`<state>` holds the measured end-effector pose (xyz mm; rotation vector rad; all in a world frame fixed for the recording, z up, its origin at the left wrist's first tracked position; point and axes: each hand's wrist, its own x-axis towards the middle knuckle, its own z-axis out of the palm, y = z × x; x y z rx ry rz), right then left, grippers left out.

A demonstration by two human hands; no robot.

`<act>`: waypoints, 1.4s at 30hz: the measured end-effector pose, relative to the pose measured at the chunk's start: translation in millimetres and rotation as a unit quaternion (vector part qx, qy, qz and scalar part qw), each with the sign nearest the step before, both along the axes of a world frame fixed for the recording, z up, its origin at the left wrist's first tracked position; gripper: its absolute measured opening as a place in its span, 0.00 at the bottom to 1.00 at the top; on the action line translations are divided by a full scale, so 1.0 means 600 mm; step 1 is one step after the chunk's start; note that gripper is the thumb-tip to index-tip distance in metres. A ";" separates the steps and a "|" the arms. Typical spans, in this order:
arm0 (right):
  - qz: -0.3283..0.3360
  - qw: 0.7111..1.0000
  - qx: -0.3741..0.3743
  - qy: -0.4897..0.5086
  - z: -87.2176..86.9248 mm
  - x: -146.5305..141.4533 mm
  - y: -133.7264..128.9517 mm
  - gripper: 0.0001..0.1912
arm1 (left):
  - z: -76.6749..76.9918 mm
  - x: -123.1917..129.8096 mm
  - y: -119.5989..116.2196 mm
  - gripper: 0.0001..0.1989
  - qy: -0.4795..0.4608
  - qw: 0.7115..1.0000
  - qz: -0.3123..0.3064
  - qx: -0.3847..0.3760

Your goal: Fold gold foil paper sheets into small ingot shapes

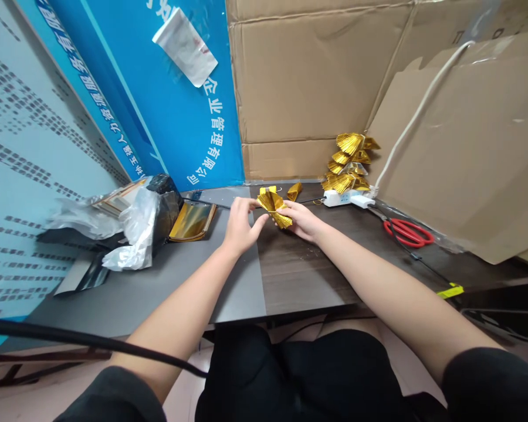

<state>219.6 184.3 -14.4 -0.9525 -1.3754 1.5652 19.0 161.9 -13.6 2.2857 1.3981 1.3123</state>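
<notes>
Over the table, a pleated gold foil paper piece (273, 204) is spread like a fan, narrow in the middle. My right hand (305, 221) pinches it near its centre from the right. At its left edge is my left hand (243, 225), thumb and fingers apart, fingertips close to or touching the pleats. Just behind lies a small yellow item (268, 190), partly hidden. A folded gold foil piece (294, 191) rests farther back on the table. Several finished-looking gold fans (344, 167) are stacked at the back right.
A white power strip (338, 198) sits below the stacked fans. Red-handled scissors (407, 232) lie to the right. On the left are gold foil sheets (193, 221) and crumpled plastic wrapping (138, 225). Cardboard (308, 76) and a blue panel (176, 117) stand behind the table (299, 275).
</notes>
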 end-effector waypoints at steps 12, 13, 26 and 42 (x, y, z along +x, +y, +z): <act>0.054 0.988 -0.103 0.099 0.013 -0.020 -0.023 0.18 | 0.014 0.007 -0.012 0.05 0.065 0.997 -0.042 -0.030; 0.056 0.988 -0.105 0.101 0.013 -0.019 -0.024 0.19 | 0.014 0.007 -0.013 0.05 0.071 0.996 -0.040 -0.028; 0.086 0.982 -0.116 0.125 0.013 -0.027 -0.028 0.21 | 0.018 0.013 -0.018 0.06 0.098 0.994 0.024 -0.034; 0.042 0.984 -0.093 0.146 0.013 -0.037 -0.025 0.18 | 0.008 0.016 -0.011 0.05 0.070 0.996 0.028 -0.053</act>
